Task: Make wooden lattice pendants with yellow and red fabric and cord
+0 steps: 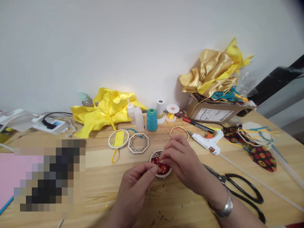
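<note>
A round wooden frame (163,174) with a lattice top and dark red patterned fabric lies on the table in front of me. My left hand (140,179) is over its lower left part, thumb and index finger pinched together. Over its upper right edge is my right hand (179,158), its fingers drawn together close to the fabric. Whatever is between the fingertips of either hand is too small to make out. Just behind are an octagonal lattice frame (146,144), a round frame with yellow fabric (119,138) and a plain wooden ring (188,135).
Black-handled scissors (244,190) lie right of my right forearm, with a white glue gun (206,141) beyond. Farther back stand a teal thread cone (152,120), white bottles (139,119), yellow fabric (104,107) and a cardboard box (211,112). A power strip (51,125) is at left.
</note>
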`<action>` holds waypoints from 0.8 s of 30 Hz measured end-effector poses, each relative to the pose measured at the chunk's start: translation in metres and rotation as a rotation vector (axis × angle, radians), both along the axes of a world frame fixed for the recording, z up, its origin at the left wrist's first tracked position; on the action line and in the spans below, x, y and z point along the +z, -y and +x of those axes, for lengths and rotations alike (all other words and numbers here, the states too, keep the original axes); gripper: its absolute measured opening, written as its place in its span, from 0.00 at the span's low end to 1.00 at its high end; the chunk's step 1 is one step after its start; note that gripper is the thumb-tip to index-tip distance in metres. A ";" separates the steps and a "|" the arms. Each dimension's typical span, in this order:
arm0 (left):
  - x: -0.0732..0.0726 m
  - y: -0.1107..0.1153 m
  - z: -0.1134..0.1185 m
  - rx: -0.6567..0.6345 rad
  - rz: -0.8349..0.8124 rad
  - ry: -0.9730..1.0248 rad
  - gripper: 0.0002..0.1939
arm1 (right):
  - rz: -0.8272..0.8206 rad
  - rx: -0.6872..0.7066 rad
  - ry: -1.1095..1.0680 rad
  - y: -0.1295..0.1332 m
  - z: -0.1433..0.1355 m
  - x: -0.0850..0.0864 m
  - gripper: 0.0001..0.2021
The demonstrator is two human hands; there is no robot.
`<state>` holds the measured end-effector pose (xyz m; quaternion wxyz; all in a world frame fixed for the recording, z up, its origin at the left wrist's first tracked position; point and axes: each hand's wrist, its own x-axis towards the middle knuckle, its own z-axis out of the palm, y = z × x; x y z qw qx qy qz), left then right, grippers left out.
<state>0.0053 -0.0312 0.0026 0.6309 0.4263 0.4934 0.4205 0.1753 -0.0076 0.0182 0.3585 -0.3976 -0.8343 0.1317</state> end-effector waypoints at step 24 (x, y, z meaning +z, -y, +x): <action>-0.002 0.000 0.001 0.042 -0.049 0.053 0.09 | 0.035 0.099 0.030 0.006 0.000 0.003 0.05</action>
